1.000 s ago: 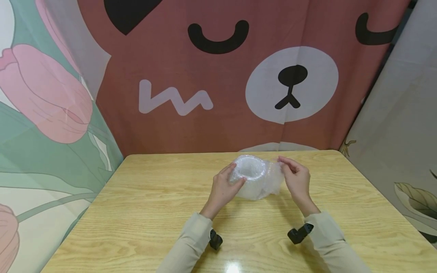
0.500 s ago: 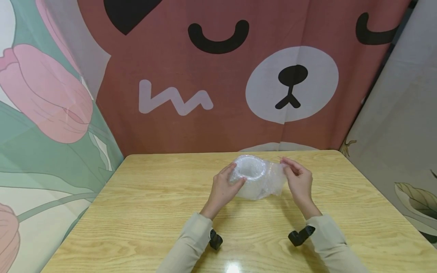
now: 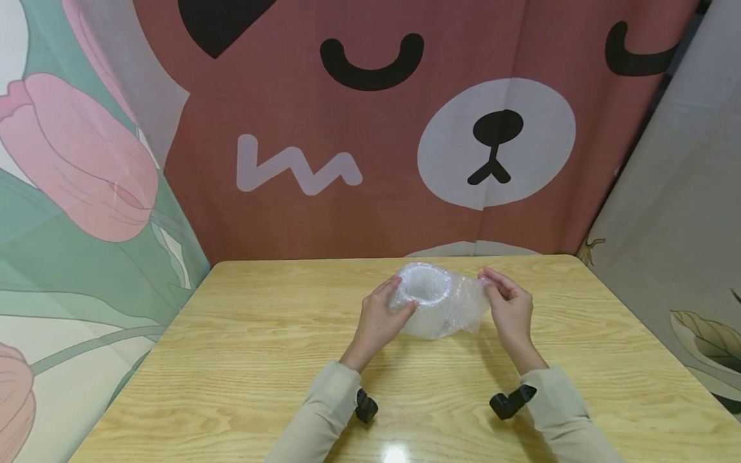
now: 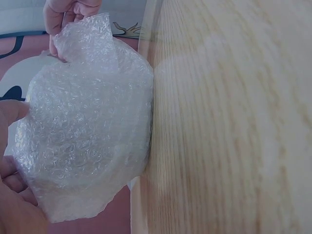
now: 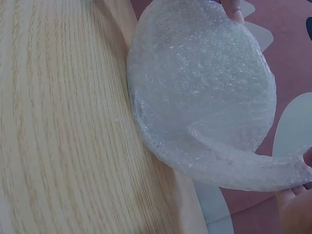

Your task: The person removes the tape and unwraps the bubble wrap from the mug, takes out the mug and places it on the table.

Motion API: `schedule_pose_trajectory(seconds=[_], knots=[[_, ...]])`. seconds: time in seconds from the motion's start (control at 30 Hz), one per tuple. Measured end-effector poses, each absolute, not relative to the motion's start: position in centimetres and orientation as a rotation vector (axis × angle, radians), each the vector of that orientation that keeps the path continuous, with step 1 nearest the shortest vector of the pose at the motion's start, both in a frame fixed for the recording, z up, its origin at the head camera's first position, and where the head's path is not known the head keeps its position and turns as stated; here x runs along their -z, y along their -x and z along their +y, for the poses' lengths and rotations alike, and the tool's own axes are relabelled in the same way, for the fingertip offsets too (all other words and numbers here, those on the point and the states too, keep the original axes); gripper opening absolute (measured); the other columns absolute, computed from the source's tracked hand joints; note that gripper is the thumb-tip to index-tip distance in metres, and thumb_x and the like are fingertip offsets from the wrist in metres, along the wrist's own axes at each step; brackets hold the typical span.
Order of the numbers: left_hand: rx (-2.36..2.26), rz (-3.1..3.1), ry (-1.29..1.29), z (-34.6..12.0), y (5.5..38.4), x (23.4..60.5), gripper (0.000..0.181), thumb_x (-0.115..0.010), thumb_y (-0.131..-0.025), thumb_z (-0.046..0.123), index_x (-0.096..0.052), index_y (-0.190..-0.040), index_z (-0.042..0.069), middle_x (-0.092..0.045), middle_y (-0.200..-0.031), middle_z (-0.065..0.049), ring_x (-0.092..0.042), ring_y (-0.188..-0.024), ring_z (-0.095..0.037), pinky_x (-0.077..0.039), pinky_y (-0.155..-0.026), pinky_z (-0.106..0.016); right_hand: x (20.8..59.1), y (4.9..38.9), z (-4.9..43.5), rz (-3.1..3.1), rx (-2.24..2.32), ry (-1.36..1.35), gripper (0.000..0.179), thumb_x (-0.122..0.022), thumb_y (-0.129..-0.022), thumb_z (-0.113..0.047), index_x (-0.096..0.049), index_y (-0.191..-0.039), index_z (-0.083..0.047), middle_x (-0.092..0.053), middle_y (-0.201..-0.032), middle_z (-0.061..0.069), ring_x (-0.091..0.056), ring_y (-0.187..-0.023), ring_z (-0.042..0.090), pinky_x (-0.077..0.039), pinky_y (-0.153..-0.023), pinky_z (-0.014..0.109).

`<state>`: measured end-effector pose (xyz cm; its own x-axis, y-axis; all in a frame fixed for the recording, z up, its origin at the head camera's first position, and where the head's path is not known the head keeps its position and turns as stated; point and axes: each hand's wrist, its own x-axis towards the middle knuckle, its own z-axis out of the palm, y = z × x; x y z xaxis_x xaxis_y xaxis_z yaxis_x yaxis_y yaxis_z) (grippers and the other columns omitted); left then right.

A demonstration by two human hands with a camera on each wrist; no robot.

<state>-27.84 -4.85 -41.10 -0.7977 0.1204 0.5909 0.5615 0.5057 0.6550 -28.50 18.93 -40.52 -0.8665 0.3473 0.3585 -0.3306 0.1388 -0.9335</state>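
A roll of clear bubble wrap (image 3: 425, 323) stands on end on the wooden table, its round hollow top facing up in the head view. My left hand (image 3: 377, 319) grips the roll's left side, thumb at the near rim and fingers round the far side. On the right, my right hand (image 3: 511, 310) pinches the loose end (image 3: 471, 302) between thumb and fingers, stretching it away from the roll. The right wrist view shows this strip (image 5: 243, 168) peeling off the roll's curved side. In the left wrist view the bubbled wall (image 4: 92, 126) hides whatever lies inside.
The pale wooden table (image 3: 243, 360) extends around the hands on every side. A reddish curtain (image 3: 278, 225) with a bear face hangs behind its far edge. Printed cloths hang at left and right. Black cameras (image 3: 366, 406) are strapped to both wrists.
My right hand has moved slightly right, drawing the loose end a little further from the roll. The left hand and the roll have stayed in nearly the same place.
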Motion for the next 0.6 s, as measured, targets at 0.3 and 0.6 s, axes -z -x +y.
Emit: schedule_pose_trajectory(seconds=[0.3, 0.6], knots=[[1.238, -2.269, 0.563, -4.94, 27.86, 41.27, 0.056, -0.078, -0.083, 0.022, -0.059, -0.127, -0.006, -0.056, -0.133, -0.018, -0.052, -0.123, -0.031, -0.043, -0.1, -0.038, 40.67, 28.42, 19.02, -1.893, -1.809, 0.051, 0.028, -0.057, -0.095, -0.004, -0.065, -0.121, 0.002, -0.069, -0.112, 0.011, -0.065, -0.093, 0.003, -0.049, -0.078, 0.014], [1.234, -2.27, 0.575, -4.94, 28.02, 41.23, 0.056, -0.077, -0.083, 0.021, -0.058, -0.127, -0.007, -0.055, -0.133, -0.019, -0.052, -0.123, -0.031, -0.042, -0.1, -0.038, 40.92, 28.78, 19.2, -1.829, -1.873, 0.113, 0.029, -0.057, -0.094, -0.001, -0.065, -0.121, 0.003, -0.072, -0.106, 0.002, -0.065, -0.092, 0.005, -0.049, -0.076, 0.013]])
